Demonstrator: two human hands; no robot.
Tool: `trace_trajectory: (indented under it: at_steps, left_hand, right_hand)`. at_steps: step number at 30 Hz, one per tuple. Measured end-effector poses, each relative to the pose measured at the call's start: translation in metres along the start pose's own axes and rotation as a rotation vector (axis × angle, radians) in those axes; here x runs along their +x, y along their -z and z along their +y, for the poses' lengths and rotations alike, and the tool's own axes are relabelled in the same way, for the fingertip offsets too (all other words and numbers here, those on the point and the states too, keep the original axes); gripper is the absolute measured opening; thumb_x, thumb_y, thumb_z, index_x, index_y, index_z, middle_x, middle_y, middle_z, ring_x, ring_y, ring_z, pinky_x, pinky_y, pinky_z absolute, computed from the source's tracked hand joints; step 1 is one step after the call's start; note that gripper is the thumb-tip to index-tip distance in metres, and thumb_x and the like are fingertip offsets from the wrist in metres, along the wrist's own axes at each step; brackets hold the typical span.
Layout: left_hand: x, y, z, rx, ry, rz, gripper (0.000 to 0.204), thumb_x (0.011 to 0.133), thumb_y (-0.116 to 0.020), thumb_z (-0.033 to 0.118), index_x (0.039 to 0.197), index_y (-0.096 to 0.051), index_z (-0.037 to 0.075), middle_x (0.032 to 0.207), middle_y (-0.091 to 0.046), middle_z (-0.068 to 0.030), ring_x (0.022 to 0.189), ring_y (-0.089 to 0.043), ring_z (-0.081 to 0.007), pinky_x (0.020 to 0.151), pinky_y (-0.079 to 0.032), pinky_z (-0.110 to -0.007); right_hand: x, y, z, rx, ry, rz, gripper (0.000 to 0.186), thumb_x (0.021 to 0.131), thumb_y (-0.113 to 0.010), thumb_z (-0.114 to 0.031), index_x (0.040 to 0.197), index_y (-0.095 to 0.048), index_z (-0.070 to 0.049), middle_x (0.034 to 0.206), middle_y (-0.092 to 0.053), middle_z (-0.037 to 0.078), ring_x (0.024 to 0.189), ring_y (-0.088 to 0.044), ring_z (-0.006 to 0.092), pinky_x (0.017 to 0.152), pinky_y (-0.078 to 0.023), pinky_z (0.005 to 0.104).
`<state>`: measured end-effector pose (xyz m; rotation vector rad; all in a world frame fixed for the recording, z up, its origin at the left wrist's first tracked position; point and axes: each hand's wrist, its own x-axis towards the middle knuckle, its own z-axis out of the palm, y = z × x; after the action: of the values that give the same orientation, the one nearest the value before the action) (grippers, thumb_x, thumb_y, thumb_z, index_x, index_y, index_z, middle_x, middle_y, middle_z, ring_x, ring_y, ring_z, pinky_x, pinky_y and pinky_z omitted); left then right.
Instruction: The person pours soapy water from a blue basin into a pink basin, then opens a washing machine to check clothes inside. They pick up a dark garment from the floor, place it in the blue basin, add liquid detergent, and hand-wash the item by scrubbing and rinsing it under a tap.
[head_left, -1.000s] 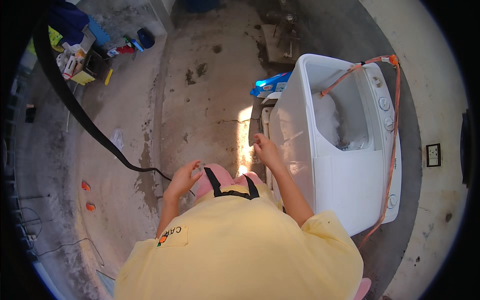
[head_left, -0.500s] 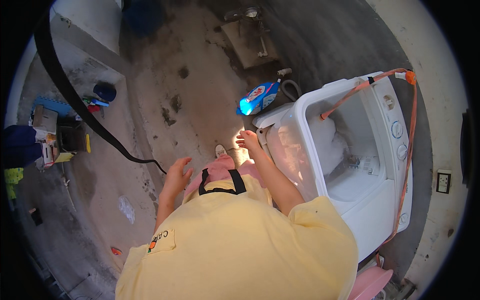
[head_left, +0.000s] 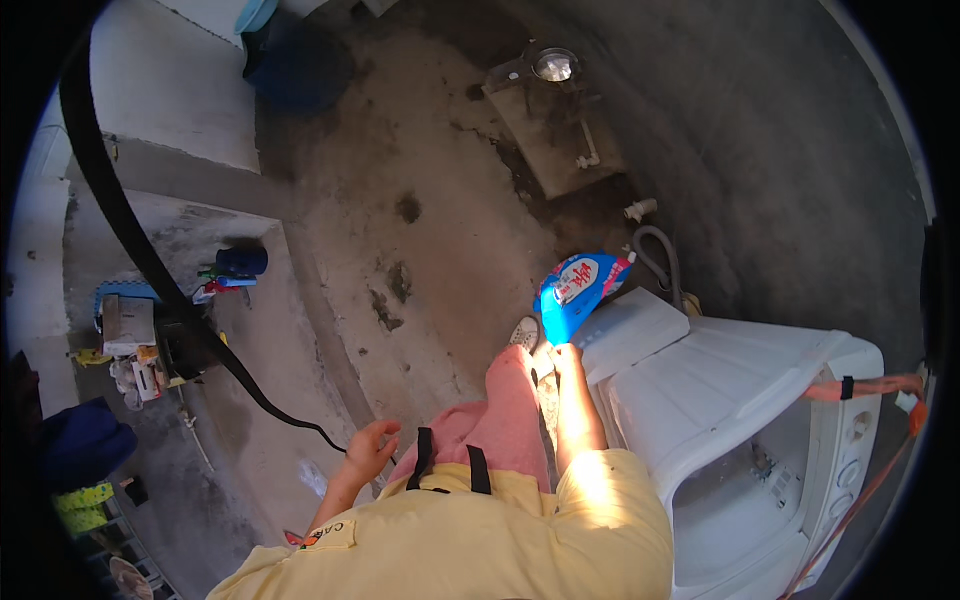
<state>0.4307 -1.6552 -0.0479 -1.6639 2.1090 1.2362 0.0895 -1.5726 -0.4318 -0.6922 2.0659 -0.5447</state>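
Observation:
A blue detergent bag [head_left: 578, 290] with a white oval label and some pink at one end is beside the washing machine [head_left: 690, 385]. My right hand [head_left: 567, 356] reaches forward and pinches the bag's near corner. The fingertips are partly hidden against it. My left hand [head_left: 372, 450] hangs over the floor left of my pink-clad leg, fingers loosely bent and apart, holding nothing. The washing machine is white, with dials on its right side. An orange hose [head_left: 860, 388] runs across the top of its tub.
A grey drain hose [head_left: 655, 255] and a white pipe end [head_left: 640, 209] lie beyond the bag. A concrete slab [head_left: 555, 140] carries a shiny round metal piece. At left are boxes [head_left: 128, 325] and a dark blue container [head_left: 242, 262]. A black strap [head_left: 150, 245] crosses the left side.
The view has turned, and the washing machine now sits lower right. My right hand has gone from free to holding the detergent bag's near corner. My left hand stays free.

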Motion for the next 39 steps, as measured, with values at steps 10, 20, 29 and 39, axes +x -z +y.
trace_trajectory:
  at_steps: [10,20,29,39]
  left_hand:
    - [0.067,0.033,0.020,-0.106,0.196,-0.183,0.029,0.083,-0.057,0.013,0.110,-0.058,0.003,0.102,-0.064,-0.0131,0.094,-0.062,-0.0239,0.083,-0.048,-0.032]
    - [0.117,0.058,-0.019,-0.303,0.058,-0.255,0.021,0.086,-0.056,0.007,0.105,-0.057,0.000,0.100,-0.064,-0.0094,0.096,-0.061,-0.0182,0.084,-0.048,-0.029]
    - [0.202,0.042,-0.125,-0.726,0.285,-0.366,0.050,0.087,-0.055,0.038,0.119,-0.044,0.001,0.106,-0.058,-0.0132,0.094,-0.059,-0.0228,0.077,-0.049,-0.034]
    - [0.155,0.005,-0.105,-0.419,0.300,-0.771,0.080,0.074,-0.058,0.063,0.131,-0.033,0.012,0.119,-0.045,-0.0175,0.093,-0.053,-0.0308,0.080,-0.046,-0.045]
  right_hand:
    - [0.105,-0.045,-0.005,1.245,-0.653,0.012,0.023,0.080,-0.062,-0.026,0.088,-0.062,-0.005,0.065,-0.060,0.008,0.051,-0.054,0.0199,0.046,-0.042,0.0306]
    - [0.074,-0.017,-0.071,1.567,-0.423,-0.069,0.022,0.082,-0.060,-0.023,0.095,-0.058,-0.005,0.066,-0.058,0.006,0.047,-0.050,0.0160,0.040,-0.037,0.0278]
    - [-0.212,0.040,-0.247,1.597,-0.039,0.190,0.024,0.085,-0.055,-0.012,0.106,-0.047,-0.005,0.083,-0.053,0.003,0.049,-0.043,0.0065,0.033,-0.024,0.0185]
    - [-0.515,0.001,-0.311,1.699,0.095,0.585,0.044,0.081,-0.062,-0.015,0.119,-0.041,-0.007,0.096,-0.058,0.011,0.055,-0.055,0.0139,0.032,-0.034,0.0206]
